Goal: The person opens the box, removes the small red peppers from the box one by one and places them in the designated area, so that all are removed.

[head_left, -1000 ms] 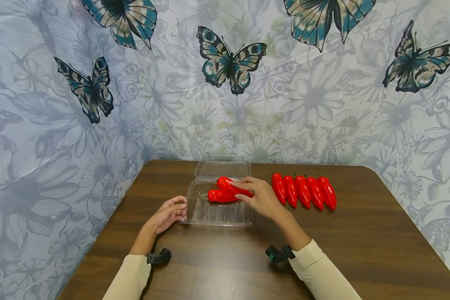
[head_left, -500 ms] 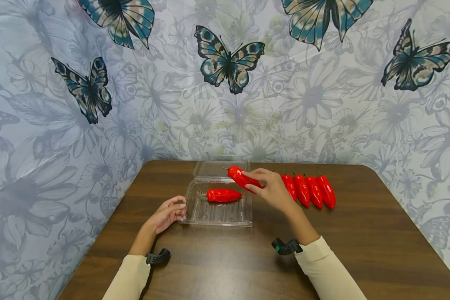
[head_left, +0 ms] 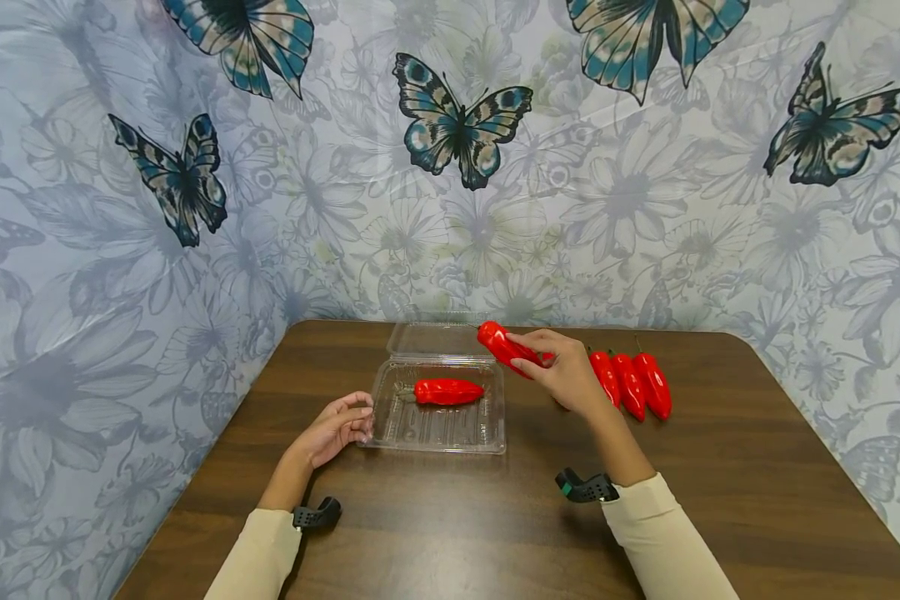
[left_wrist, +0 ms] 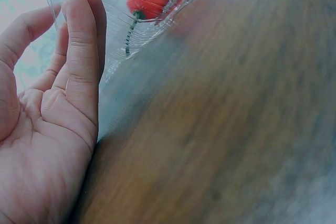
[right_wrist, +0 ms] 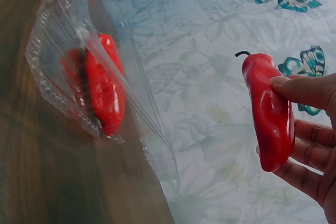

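A red chili pepper (head_left: pixel 501 344) with a dark curved stem is pinched between the thumb and fingers of my right hand (head_left: pixel 570 371), raised just right of the clear plastic container. In the right wrist view this red pepper (right_wrist: pixel 269 111) hangs tilted, stem upward. The hinged clear plastic container (head_left: pixel 435 437) lies with its lid raised, and one red pepper (head_left: pixel 448 392) rests sideways inside it. My left hand (head_left: pixel 339 429) holds the container's left edge with its fingertips; the left wrist view shows the curled fingers (left_wrist: pixel 81 45) at the clear wall.
A row of red peppers (head_left: pixel 630 385) lies on the brown wooden table (head_left: pixel 450 517) at the right, partly hidden by my right hand. Behind the table hangs a floral cloth (head_left: pixel 450 250) with butterflies. Dark bands (head_left: pixel 318 513) sit on both wrists.
My right hand has lifted one pepper out of the container and carried it up and to the right, toward the row. The other pepper and my left hand have stayed put.
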The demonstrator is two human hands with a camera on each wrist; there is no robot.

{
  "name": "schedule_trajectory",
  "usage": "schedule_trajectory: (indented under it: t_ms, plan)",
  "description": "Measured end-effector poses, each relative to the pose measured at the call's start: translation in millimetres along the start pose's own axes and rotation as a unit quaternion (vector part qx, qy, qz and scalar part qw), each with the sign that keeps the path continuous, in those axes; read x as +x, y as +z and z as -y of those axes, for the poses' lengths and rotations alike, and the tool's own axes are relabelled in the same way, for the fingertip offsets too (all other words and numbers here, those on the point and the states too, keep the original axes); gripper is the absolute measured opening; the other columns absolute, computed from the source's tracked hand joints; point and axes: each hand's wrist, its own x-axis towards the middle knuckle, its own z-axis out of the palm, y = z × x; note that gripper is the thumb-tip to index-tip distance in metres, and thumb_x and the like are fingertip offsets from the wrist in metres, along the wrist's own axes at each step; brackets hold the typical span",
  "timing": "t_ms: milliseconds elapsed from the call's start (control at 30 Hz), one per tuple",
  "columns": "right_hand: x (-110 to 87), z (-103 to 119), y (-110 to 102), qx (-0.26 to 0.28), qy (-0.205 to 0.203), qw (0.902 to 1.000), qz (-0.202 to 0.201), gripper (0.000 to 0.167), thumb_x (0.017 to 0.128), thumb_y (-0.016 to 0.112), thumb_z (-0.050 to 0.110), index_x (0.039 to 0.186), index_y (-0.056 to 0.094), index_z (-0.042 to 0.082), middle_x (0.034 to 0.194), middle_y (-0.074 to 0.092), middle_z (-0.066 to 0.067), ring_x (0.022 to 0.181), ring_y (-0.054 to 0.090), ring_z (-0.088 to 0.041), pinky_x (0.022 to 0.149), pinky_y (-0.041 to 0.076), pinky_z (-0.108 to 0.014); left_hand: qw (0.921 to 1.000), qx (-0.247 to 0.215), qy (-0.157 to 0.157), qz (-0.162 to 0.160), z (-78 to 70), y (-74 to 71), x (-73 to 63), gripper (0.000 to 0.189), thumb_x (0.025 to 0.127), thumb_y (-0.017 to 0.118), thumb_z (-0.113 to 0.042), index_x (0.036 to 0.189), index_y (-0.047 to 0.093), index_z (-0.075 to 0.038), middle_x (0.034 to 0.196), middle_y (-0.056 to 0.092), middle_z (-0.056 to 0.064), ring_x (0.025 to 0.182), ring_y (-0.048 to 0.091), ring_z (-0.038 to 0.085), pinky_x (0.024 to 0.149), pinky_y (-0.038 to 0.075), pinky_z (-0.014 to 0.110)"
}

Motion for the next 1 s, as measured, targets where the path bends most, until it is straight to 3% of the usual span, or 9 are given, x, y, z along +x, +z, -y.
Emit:
schedule_trajectory:
  t_ms: [233, 433, 700, 1000]
  plan:
    - [-0.9, -11.0, -11.4, -0.013, 0.021, 0.9996, -0.011, 0.041, 0.087, 0.082, 0.016, 0.127, 0.073, 0.017, 0.117, 0.072, -0.003, 0.107, 0.066, -0.023, 0.073, 0.058, -0.041, 1.0000, -0.001, -0.003, -0.002, -1.4, 0.8, -0.2, 0.019, 0.108, 0.041, -0.001, 0.111, 0.058, -0.011, 0.084, 0.066, 0.002, 0.074, 0.068, 0.015, 0.068, 0.058, 0.025]
    - [-1.2, -17.8, -20.7, -0.025, 0.030, 0.9990, -0.022, 0.040, 0.087, 0.082, 0.016, 0.126, 0.073, 0.015, 0.119, 0.072, -0.006, 0.109, 0.066, -0.024, 0.071, 0.057, -0.035, 1.0000, -0.004, -0.004, -0.002, -4.1, 2.6, 0.1, 0.017, 0.108, 0.042, -0.001, 0.111, 0.057, -0.009, 0.084, 0.067, 0.002, 0.074, 0.069, 0.015, 0.067, 0.058, 0.025]
    - [-4.2, -29.1, -28.6, -0.010, 0.057, 0.9979, -0.027, 0.042, 0.088, 0.081, 0.018, 0.129, 0.072, 0.018, 0.122, 0.071, -0.008, 0.116, 0.064, -0.027, 0.088, 0.057, -0.049, 1.0000, -0.005, -0.002, 0.000, -4.1, 2.0, 0.2, 0.017, 0.108, 0.041, -0.002, 0.112, 0.056, -0.009, 0.084, 0.067, 0.002, 0.074, 0.069, 0.015, 0.067, 0.058, 0.025]
    - [-8.8, -36.7, -40.5, -0.016, 0.072, 0.9964, -0.042, 0.041, 0.087, 0.082, 0.015, 0.127, 0.073, 0.017, 0.120, 0.072, -0.007, 0.108, 0.067, -0.025, 0.084, 0.058, -0.042, 1.0000, -0.001, -0.002, 0.000, -0.3, -0.3, -1.0, 0.023, 0.108, 0.036, 0.000, 0.111, 0.056, -0.010, 0.084, 0.066, 0.001, 0.074, 0.068, 0.015, 0.068, 0.058, 0.025]
